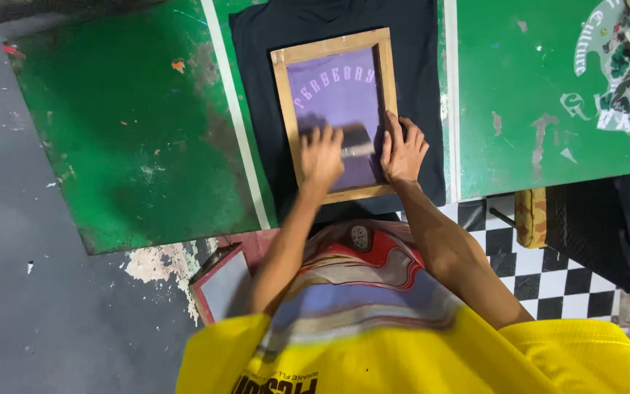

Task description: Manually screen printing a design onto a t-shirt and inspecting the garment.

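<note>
1. Head view, counted: one wooden-framed printing screen with purple mesh (338, 109), one black cotton T-shirt (417, 87) under it, one squeegee with a dark blade and pale handle (355, 146), and two bare hands.
2. The screen lies flat on the T-shirt, which is spread on the green painted desk (133, 138). The screen is the landmark for all that follows.
3. The left hand (321, 157) is over the lower half of the mesh, its grip curled closed on the squeegee; the hand is blurred.
4. The right hand (402, 149) rests on the screen's right frame rail, fingers spread flat and pressing, grip open and holding nothing.
5. Signs and labels: an arc of pale letters sits in the upper mesh of the screen. Far right of the screen, at the desk's corner, lies a white and grey printed design with a cat-like figure (625, 73).
6. Surface: the green desk is scuffed, with worn patches, and white stripes run along either side of the T-shirt.
7. Room: left of the screen beyond the desk edge is grey concrete floor (52, 306); below right of it is black-and-white chequered tile (548, 277). A second framed screen (220, 284) leans below the desk, lower left of the landmark.
</note>
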